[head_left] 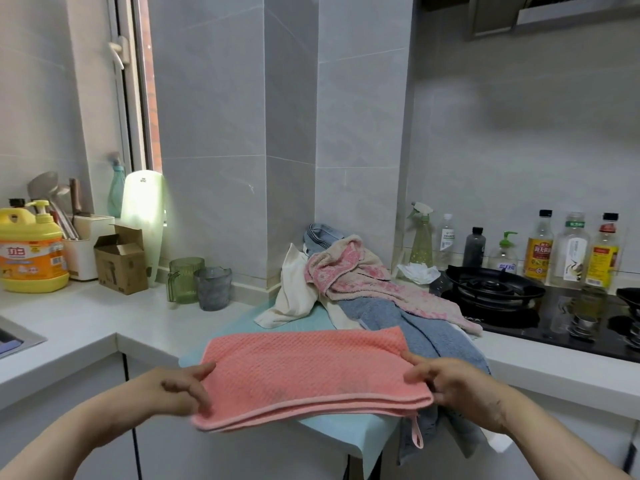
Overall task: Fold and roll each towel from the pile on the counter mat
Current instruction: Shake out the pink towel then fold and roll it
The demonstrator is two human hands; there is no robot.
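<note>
Two bare forearms reach in from the bottom corners toward the corner of the surface [104, 317], the hands level with each other. The left hand [185, 388] pinches the left short edge of the pink towel [304, 372], with its forefinger stretched along the top and the other fingers curled below. The right hand [450, 386] grasps the right short edge with forefinger and thumb on top; its other fingertips are hidden under the cloth. The pink towel is folded double and lies across the teal mat [242, 325], with a small loop [417, 433] dangling below its near right corner. Behind it the pile [356, 282] sits on the far part of the mat, beside the stove [495, 289]. A blue towel [440, 341] trails from the pile over the surface's edge, partly covered by the pink towel and the right hand; its lower end is hard to make out
</note>
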